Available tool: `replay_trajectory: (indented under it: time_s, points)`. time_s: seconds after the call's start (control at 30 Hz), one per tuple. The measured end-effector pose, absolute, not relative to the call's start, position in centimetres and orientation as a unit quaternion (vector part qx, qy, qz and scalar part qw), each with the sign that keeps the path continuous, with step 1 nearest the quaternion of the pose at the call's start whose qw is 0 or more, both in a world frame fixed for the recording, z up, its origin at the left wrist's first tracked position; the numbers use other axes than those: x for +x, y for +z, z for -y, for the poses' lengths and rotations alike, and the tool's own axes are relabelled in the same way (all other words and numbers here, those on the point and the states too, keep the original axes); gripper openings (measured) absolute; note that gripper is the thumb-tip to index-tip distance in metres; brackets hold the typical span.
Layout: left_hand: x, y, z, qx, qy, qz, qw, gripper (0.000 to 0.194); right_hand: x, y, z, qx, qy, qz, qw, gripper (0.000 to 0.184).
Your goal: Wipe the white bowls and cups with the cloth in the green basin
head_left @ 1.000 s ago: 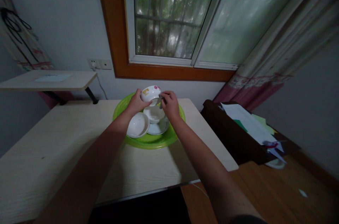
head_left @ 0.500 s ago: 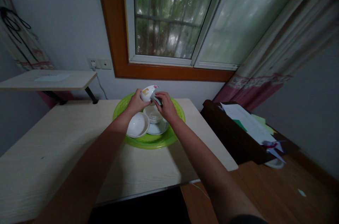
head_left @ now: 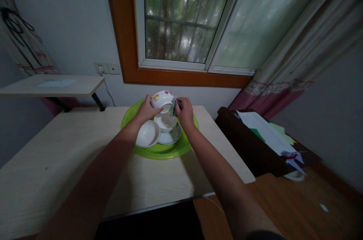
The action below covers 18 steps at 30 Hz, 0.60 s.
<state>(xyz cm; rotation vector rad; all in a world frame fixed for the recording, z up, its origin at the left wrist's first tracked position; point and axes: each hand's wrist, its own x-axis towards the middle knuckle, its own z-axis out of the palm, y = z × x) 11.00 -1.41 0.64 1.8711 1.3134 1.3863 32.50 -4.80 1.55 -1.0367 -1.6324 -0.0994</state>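
My left hand (head_left: 147, 110) grips a white bowl (head_left: 162, 98) with a yellow and pink pattern, tilted above a green basin (head_left: 161, 153). In my right hand (head_left: 185, 110) is a bunched grey cloth (head_left: 173, 107), pressed at the bowl's right side. Under the raised bowl, another white bowl (head_left: 165, 123) sits over a white plate (head_left: 170, 137) in the basin. A second white bowl (head_left: 148, 134) lies to the left, its hollow facing up, close to my left forearm.
The basin stands on a pale wooden table (head_left: 159, 179). A low shelf (head_left: 51, 85) rises at the table's left. To the right is a dark brown piece of furniture (head_left: 249, 145) with papers (head_left: 263, 130) on it. A window (head_left: 187, 17) is behind.
My right hand has moved slightly right with the cloth, from the front of the raised bowl to its right side. More of the bowl shows. My left hand holds nearly the same place.
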Motion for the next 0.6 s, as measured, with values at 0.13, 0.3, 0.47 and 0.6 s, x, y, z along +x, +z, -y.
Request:
replay_trajectory:
  time_s: [0.13,0.3,0.47,0.6]
  points:
    - [11.0,0.8,1.6,0.684,0.492,-0.486,0.231,0.065,32.5,1.6,4.8,-0.424,-0.048,0.717,0.551,0.02]
    - [11.1,1.0,1.9,0.693,0.48,-0.491,0.22,0.061,31.8,1.9,5.5,-0.329,-0.073,0.813,0.474,0.023]
    - [11.2,1.1,2.0,0.686,0.489,-0.491,0.225,0.062,31.4,2.0,5.8,-0.335,-0.08,0.807,0.479,0.023]
    - [11.0,1.4,2.1,0.681,0.491,-0.496,0.222,0.063,32.0,1.7,5.2,-0.4,-0.061,0.73,0.552,0.021]
